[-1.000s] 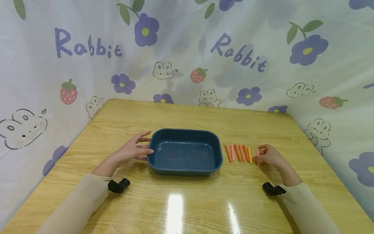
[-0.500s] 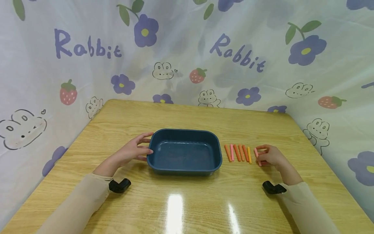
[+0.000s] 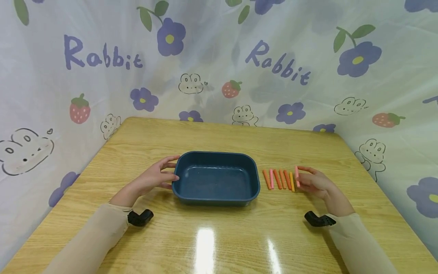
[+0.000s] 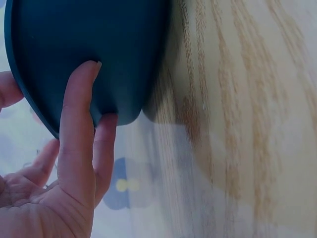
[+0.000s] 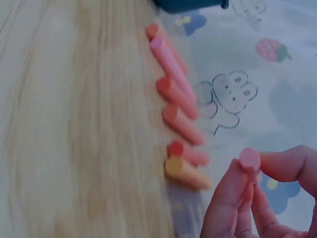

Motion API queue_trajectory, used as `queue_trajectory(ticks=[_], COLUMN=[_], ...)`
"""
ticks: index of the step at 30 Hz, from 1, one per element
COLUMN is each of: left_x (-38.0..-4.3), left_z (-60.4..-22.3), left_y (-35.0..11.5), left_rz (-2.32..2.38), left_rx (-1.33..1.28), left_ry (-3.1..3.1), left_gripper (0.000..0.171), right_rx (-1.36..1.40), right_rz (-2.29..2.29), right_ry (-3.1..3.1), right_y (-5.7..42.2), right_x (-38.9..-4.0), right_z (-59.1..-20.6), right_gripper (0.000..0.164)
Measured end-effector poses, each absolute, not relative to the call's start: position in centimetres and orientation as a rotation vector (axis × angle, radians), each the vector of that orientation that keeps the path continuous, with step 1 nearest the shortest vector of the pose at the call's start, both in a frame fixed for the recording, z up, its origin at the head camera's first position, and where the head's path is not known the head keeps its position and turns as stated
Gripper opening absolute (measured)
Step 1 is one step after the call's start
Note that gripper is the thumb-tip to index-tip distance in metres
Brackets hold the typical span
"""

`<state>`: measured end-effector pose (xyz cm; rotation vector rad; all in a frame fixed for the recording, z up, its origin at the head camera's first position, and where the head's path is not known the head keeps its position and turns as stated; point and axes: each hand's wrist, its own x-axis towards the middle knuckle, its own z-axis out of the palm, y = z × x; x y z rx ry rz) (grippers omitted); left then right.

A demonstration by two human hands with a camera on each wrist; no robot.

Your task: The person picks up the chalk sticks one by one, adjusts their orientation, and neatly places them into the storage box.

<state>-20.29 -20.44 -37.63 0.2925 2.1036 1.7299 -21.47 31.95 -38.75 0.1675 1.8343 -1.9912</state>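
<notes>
My left hand (image 3: 156, 176) touches the left end of a dark blue rectangular bin (image 3: 216, 199), fingers mostly straight. In the left wrist view, two fingertips lie against the bin's outer wall (image 4: 131, 44). With thumb and fingers, my right hand (image 3: 316, 183) pinches a pink chalk stick (image 3: 297, 176), its round end facing the camera in the right wrist view. This chalk stands just right of a row of chalk sticks on the table. The row's nearest one is yellow-orange (image 3: 292, 182); another pink chalk stick (image 3: 272, 179) lies among the orange and red ones.
The wooden table (image 3: 236, 236) carries the bin at its middle, with the chalk row close to the bin's right side. A white printed curtain (image 3: 219, 49) hangs behind and beside the table. A black device (image 3: 140, 218) sits at each sleeve cuff.
My right hand has turned the pink chalk stick and moved it a little left, close to the yellow-orange one. My left hand and the bin have stayed nearly still.
</notes>
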Motion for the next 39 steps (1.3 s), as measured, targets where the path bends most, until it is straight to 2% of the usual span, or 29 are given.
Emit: queue_trajectory(ticks=[7, 11, 23, 39], left_x=[-20.4, -20.4, -20.4, -20.4], left_z=[-37.7, -37.7, -37.8, -37.8], left_y=[-20.4, -20.4, -20.4, -20.4], left_rz=[1.734, 1.735, 1.736, 1.74], left_rx=[0.284, 0.274, 0.264, 0.253], left_ry=[2.101, 2.109, 2.116, 2.118], left_gripper=[0.074, 0.074, 0.075, 0.075], right_rx=[0.267, 0.3, 0.26, 0.212], right_rz=[-2.195, -2.253, -2.249, -2.175], right_ry=[1.571, 1.495, 1.448, 1.489], right_y=[30.4, 29.4, 26.7, 23.1], right_x=[-21.6, -21.5, -21.7, -23.0], right_z=[-37.9, -37.3, -36.0, -34.5], right_gripper=[0.072, 0.07, 0.073, 0.069])
